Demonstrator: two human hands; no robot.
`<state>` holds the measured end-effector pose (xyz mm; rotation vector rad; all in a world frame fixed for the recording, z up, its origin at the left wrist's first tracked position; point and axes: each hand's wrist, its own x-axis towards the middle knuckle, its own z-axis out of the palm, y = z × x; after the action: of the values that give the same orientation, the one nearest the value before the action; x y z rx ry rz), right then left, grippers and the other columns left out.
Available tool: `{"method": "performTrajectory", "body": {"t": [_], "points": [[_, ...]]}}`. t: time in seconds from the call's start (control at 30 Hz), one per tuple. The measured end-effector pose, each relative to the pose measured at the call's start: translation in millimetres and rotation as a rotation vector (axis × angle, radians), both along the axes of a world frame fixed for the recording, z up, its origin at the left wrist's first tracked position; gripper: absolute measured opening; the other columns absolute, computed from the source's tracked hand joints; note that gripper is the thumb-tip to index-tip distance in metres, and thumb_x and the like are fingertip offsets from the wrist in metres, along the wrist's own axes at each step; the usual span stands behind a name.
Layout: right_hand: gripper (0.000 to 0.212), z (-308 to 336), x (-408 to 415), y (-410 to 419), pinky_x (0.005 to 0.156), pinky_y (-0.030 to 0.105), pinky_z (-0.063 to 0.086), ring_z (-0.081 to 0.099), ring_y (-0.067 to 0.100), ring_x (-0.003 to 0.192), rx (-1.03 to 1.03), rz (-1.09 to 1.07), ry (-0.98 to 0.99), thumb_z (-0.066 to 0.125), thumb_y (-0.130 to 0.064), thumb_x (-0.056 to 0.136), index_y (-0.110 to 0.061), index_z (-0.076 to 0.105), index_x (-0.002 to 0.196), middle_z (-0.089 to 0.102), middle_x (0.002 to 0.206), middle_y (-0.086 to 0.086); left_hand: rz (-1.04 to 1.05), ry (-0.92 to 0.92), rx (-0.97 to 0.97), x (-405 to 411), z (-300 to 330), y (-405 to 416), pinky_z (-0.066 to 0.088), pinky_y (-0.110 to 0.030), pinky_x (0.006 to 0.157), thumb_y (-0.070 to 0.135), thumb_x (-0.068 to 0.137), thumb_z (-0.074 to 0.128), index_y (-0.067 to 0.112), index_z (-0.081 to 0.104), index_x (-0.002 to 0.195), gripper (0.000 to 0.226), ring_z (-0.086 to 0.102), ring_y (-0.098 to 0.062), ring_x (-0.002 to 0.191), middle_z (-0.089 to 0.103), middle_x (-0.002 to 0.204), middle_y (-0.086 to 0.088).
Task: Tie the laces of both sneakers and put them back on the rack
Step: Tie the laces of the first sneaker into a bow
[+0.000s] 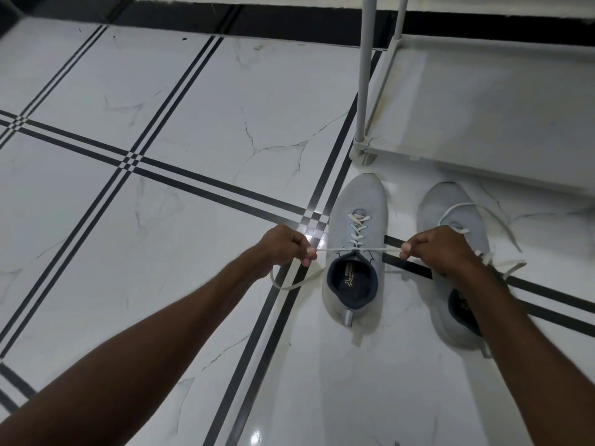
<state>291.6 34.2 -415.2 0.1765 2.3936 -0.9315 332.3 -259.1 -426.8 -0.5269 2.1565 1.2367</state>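
Two light grey sneakers with dark blue linings stand side by side on the tiled floor, toes pointing away. The left sneaker (355, 207) has its white lace (335, 249) pulled taut sideways across the tongue. My left hand (286, 244) pinches one lace end left of the shoe; the slack tail loops on the floor below it. My right hand (434, 249) pinches the other end on the right, partly covering the right sneaker (449, 204), whose loose laces (502, 226) trail over the floor. The white rack (483, 101) stands just beyond the shoes.
The floor is glossy white marble-look tile (193, 101) with black double stripes. The rack's grey upright pole (365, 75) and foot stand just beyond the left sneaker's toe. A dark skirting band (225, 20) runs along the far wall.
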Motion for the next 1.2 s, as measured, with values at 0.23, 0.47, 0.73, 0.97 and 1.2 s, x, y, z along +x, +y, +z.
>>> {"method": "performTrajectory", "body": {"t": [0.23, 0.47, 0.73, 0.97, 1.2], "points": [[0.032, -19.6, 7.1, -0.6, 0.068, 0.032, 0.050, 0.066, 0.028, 0.072, 0.200, -0.023, 0.084, 0.069, -0.029, 0.082, -0.025, 0.066, 0.050, 0.067, 0.063, 0.004, 0.042, -0.008, -0.002, 3.3, -4.4, -2.1, 0.043, -0.021, 0.062, 0.015, 0.083, 0.076, 0.001, 0.077, 0.079, 0.014, 0.069, -0.010, 0.082, 0.078, 0.086, -0.009], [0.032, 3.6, -0.8, 11.9, 0.041, 0.020, 0.029, 0.037, 0.012, 0.036, -0.254, -0.052, -0.152, 0.054, -0.020, 0.097, -0.008, 0.064, 0.069, 0.053, 0.055, 0.009, 0.025, 0.002, 0.249, 0.5, 22.1, -42.3, 0.052, -0.024, 0.071, 0.035, 0.090, 0.068, 0.010, 0.075, 0.091, 0.025, 0.062, -0.014, 0.076, 0.069, 0.083, -0.006], [0.023, 31.5, -2.0, -21.5, 0.069, 0.035, 0.047, 0.064, 0.027, 0.080, -0.822, -0.120, -0.236, 0.041, -0.009, 0.100, 0.001, 0.057, 0.086, 0.074, 0.110, 0.017, 0.059, -0.012, 0.701, -25.0, 44.7, 10.5, 0.039, -0.045, 0.110, 0.017, 0.103, 0.046, 0.019, 0.064, 0.087, 0.024, 0.058, -0.031, 0.127, 0.065, 0.128, -0.020], [0.021, 13.4, 14.2, -48.3, 0.053, 0.028, 0.043, 0.051, 0.021, 0.051, -0.632, -0.062, 0.037, 0.048, -0.009, 0.100, -0.013, 0.066, 0.089, 0.068, 0.074, 0.009, 0.084, 0.080, 0.492, -33.3, 28.4, 43.6, 0.044, -0.022, 0.064, 0.026, 0.095, 0.063, 0.015, 0.075, 0.104, 0.019, 0.056, -0.010, 0.072, 0.063, 0.079, -0.001], [0.035, 2.7, 16.1, -62.5, 0.046, 0.029, 0.042, 0.049, 0.018, 0.048, -0.420, 0.039, 0.121, 0.035, 0.001, 0.097, -0.027, 0.055, 0.102, 0.059, 0.070, 0.009, 0.117, 0.027, 0.512, -40.4, 4.2, 47.2, 0.042, -0.024, 0.064, 0.000, 0.095, 0.051, 0.004, 0.066, 0.119, 0.028, 0.058, -0.011, 0.072, 0.068, 0.088, -0.007]]}}
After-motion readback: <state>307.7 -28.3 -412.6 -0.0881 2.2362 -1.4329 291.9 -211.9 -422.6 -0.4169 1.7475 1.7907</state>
